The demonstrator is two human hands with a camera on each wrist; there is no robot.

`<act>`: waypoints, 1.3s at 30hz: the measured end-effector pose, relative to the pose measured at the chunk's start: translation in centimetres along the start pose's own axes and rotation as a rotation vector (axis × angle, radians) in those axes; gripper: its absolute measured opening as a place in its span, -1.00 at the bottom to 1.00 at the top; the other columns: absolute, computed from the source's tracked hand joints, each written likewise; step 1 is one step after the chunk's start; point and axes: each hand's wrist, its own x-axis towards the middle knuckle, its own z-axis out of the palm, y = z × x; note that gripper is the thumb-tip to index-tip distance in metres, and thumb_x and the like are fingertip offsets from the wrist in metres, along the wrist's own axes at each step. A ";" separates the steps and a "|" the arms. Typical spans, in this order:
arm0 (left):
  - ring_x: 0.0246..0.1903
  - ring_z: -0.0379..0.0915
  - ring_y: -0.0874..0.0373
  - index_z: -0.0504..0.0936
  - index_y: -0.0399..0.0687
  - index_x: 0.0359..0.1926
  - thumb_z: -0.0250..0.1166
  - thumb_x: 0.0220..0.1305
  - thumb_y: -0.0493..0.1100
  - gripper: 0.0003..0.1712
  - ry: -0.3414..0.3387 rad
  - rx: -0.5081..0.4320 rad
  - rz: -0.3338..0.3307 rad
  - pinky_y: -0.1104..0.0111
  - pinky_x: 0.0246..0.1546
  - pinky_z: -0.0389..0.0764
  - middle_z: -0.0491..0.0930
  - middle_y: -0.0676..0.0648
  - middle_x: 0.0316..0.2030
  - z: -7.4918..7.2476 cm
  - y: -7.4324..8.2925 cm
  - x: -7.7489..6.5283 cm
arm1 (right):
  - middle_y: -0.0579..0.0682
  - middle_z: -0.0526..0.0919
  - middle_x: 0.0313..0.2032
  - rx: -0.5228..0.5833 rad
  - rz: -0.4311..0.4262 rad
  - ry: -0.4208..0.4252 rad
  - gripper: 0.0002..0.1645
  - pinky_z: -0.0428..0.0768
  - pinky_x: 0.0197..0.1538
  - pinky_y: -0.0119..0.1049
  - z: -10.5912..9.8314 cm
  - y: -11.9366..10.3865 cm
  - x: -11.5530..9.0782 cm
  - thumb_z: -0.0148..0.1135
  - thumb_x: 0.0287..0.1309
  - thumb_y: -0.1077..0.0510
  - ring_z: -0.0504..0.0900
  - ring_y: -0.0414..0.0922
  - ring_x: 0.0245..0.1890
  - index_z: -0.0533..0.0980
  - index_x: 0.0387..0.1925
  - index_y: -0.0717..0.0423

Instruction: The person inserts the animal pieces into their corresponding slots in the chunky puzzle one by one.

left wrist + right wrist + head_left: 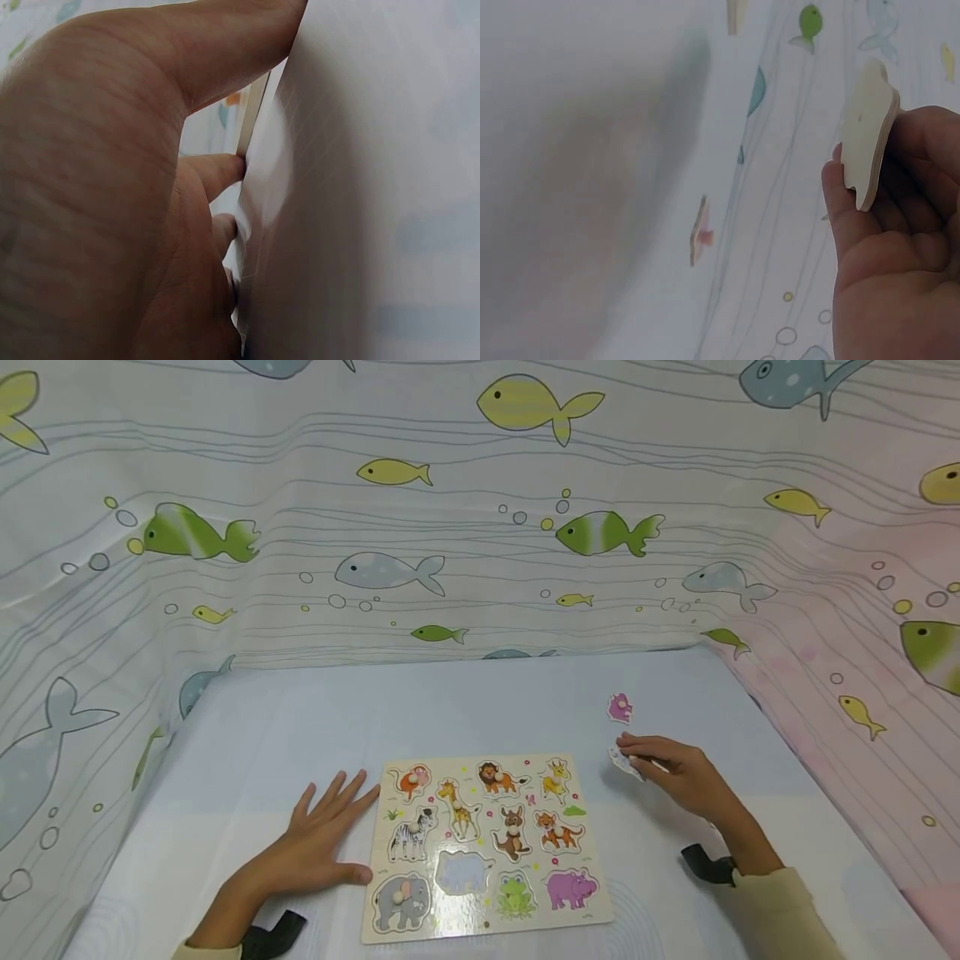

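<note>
A wooden animal puzzle board (pixel 450 927) lies flat on the table, with several animals on it such as a lion, giraffe, zebra and elephant. My left hand (pixel 318 846) rests on the table with fingers spread, its thumb and index fingertip touching the board's left edge. To the right of the board, my right hand (pixel 678 774) pinches a puzzle piece (pixel 625 763) above the table. In the right wrist view, the bare wooden back of this puzzle piece (pixel 866 127) shows; its picture is hidden. A purple puzzle piece (pixel 620 708) with a knob lies beyond the right hand.
A pale blue animal-shaped area (pixel 462 872) with glare on it shows in the board's lower row, between elephant and frog. A fish-patterned curtain (pixel 480 543) encloses the table (pixel 300 718) at the back and both sides. Dark wrist-camera mounts (pixel 705 865) sit by both wrists.
</note>
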 end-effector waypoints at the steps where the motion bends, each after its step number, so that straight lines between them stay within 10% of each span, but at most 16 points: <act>1: 0.52 -0.19 -0.43 0.22 0.05 0.52 0.43 -0.15 0.46 0.26 -0.001 0.000 -0.001 -0.34 0.39 -0.28 0.05 -0.28 0.55 0.0 0.0 0.0 | 0.19 0.66 0.14 0.001 -0.006 -0.012 -0.62 0.45 0.16 -0.68 0.3 -0.3 0.2 0.27 0.23 0.41 0.46 -0.52 0.27 0.65 0.06 0.14; 16: 0.52 -0.20 -0.41 0.22 0.07 0.52 0.43 -0.14 0.46 0.25 -0.002 0.006 -0.007 -0.35 0.38 -0.27 0.04 -0.26 0.55 0.1 -0.2 0.1 | 0.07 0.66 0.17 0.029 -0.141 -0.182 -0.66 0.52 0.18 -0.57 4.8 -4.5 3.2 0.23 0.33 0.28 0.57 0.02 0.27 0.63 0.11 0.09; 39: 0.53 -0.23 -0.39 0.21 0.08 0.53 0.40 -0.17 0.52 0.28 -0.013 -0.007 -0.024 -0.33 0.40 -0.30 0.04 -0.25 0.56 0.0 -0.1 -0.1 | 0.00 0.68 0.16 0.054 -0.362 -0.389 -0.70 0.63 0.15 -0.34 11.3 -10.6 5.4 0.24 0.34 0.23 0.60 -0.06 0.25 0.65 0.07 0.12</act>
